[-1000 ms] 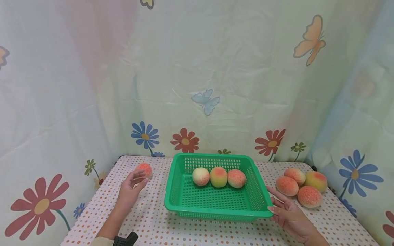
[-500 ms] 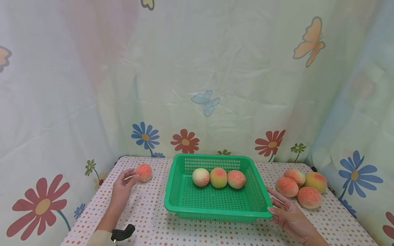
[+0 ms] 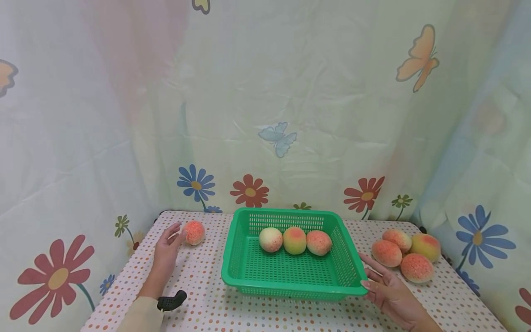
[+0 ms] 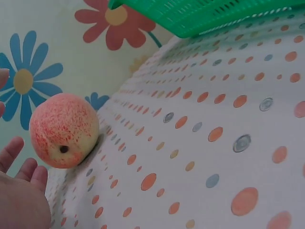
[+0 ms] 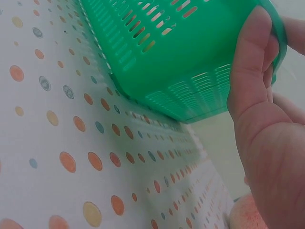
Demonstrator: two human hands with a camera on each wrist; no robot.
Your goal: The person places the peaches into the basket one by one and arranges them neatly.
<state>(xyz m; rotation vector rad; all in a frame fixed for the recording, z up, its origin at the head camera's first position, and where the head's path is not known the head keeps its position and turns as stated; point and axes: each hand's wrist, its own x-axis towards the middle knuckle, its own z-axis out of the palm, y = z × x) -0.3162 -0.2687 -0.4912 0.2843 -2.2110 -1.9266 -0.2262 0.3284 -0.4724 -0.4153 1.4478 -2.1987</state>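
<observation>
L hand (image 3: 167, 251) shifted L over 1 s: fingers (image 4: 39, 177) part-open, empty, lone peach (image 3: 194, 233) just R of them; stray nudge could roll it. R hand (image 3: 390, 295) pinches basket (image 3: 290, 286) rim.

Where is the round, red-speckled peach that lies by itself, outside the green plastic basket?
In the head view, the peach lies at the left on the white, dotted tablecloth, close beside the person's left hand and left of the basket.

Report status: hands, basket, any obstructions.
Left hand beside lone peach, not gripping it. Right hand pinching green basket by rim. Three peaches in basket. Nothing seen blocking left hand.
</observation>
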